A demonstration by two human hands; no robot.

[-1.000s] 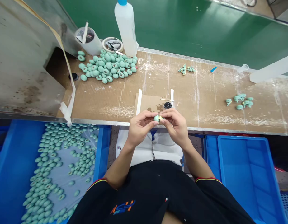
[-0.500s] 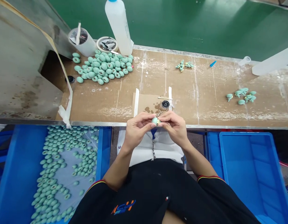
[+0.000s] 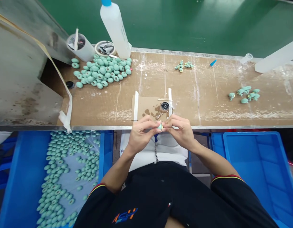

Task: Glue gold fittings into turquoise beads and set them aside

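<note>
Just off the table's front edge, my left hand (image 3: 143,132) pinches a pale green egg-shaped piece (image 3: 159,126) between thumb and fingers. My right hand (image 3: 181,130) is closed opposite it, its fingertips on a small yellowish piece (image 3: 162,127) against the egg's right side. Most of the yellowish piece is hidden by the fingers. Right behind the hands, a small round pot of dark liquid (image 3: 164,106) stands on a stained cardboard sheet (image 3: 143,103) between two white tape strips. A thin stick (image 3: 163,100) lies behind the pot.
Many green egg pieces (image 3: 103,71) are heaped at the back left, beside a white bottle (image 3: 115,30) and a cup (image 3: 82,47). Small green figures lie in a back cluster (image 3: 181,66) and a right cluster (image 3: 248,94). Blue bins (image 3: 105,152) (image 3: 255,164) flank me.
My fingertips have closed in around the egg piece, and less of the yellowish piece shows. My right elbow has swung outward. The view has shifted slightly.
</note>
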